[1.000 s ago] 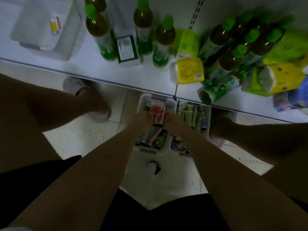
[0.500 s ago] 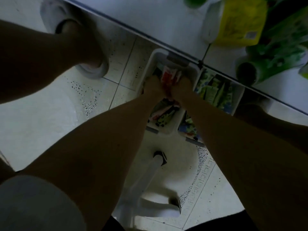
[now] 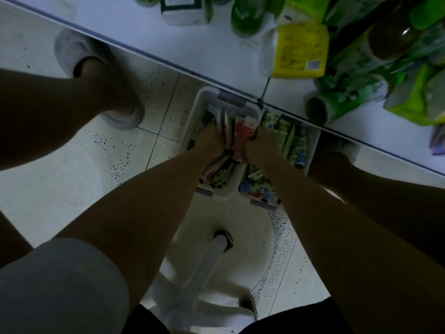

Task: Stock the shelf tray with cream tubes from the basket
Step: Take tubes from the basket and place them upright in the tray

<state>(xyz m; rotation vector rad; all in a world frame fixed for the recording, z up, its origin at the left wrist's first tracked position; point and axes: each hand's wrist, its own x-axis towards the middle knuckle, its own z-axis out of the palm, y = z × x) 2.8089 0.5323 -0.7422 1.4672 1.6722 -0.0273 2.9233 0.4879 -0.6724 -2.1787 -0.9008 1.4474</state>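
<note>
Pretty dim in here. Pale speckled floor tiles [image 3: 60, 189], a white shelf [image 3: 149, 37] running across the far side, green bottles [image 3: 243, 18] and yellow packs [image 3: 301, 51] on it.

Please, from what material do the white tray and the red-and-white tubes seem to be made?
White tray: probably moulded plastic, matte, with a rounded rim. Red-and-white tubes, held between the left hand and right hand: likely soft printed plastic with flat ends; too blurred for certainty.

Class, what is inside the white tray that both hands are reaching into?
Inside the white tray, red-and-white cream tubes stand between both hands; green packs lie nearer. Arms hide its floor.
</note>
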